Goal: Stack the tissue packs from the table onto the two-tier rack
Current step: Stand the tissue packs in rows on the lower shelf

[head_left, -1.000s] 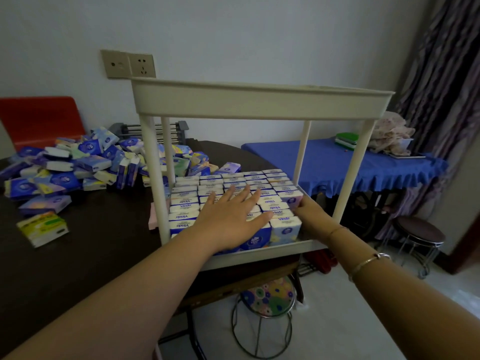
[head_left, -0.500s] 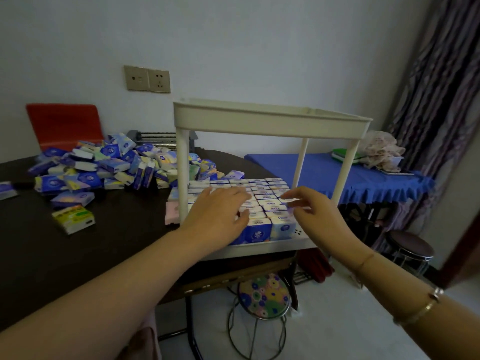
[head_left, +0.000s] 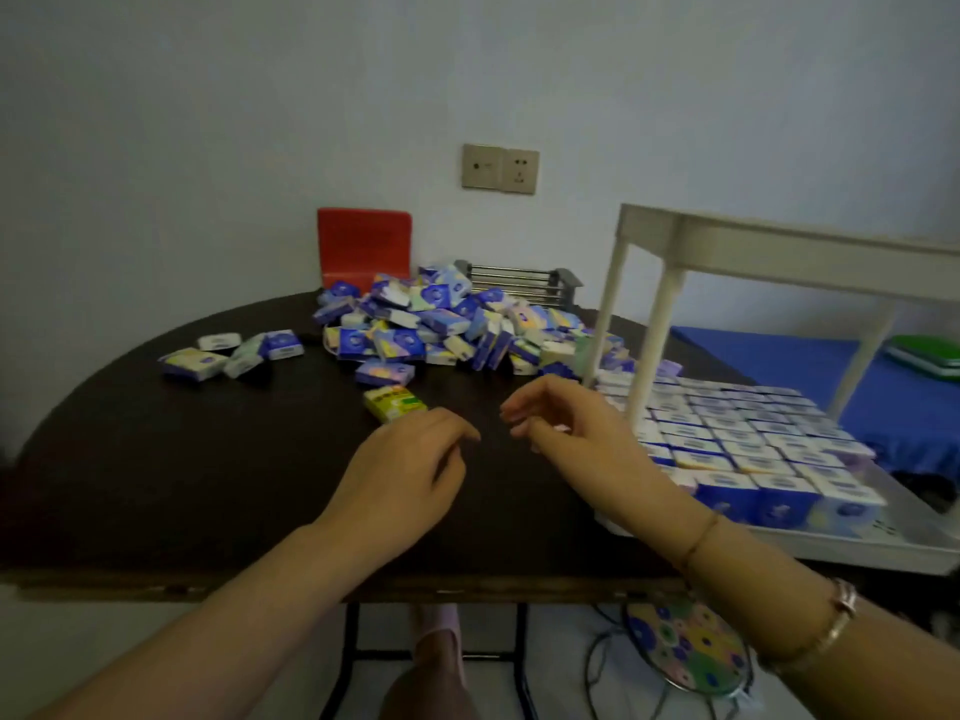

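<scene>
**Hands off the rack, out over the table**

Both hands have left the packed lower shelf, where they lay a second ago, and now hover above the dark table [head_left: 130, 459]. The left hand [head_left: 400, 475] is palm down, fingers loosely bent, holding nothing; its fingertips are just short of one yellow-green pack [head_left: 394, 402]. The right hand [head_left: 566, 428] is beside it, fingers gently curled toward the left hand, also holding nothing. Two bracelets circle the right forearm.

Past the yellow-green pack lies the loose heap of tissue packs [head_left: 447, 324], blue, white and pastel; motion blur makes a count unreliable, though it looks like several dozen. Four stray packs [head_left: 228, 353] lie apart on the heap's left.

On the right stands the two-tier rack [head_left: 779, 252], white, at the table's edge. Its lower shelf carries upright packs in tight rows, roughly five across and eight or so deep. Three of its posts are visible, and what lies on the upper tier cannot be seen from below.

Behind are one red chair back [head_left: 363, 246], one metal wire rack [head_left: 519, 283], two wall plates [head_left: 500, 168], and a blue-covered surface [head_left: 779, 356]. One patterned stool [head_left: 685, 646] stands under the table edge.
</scene>
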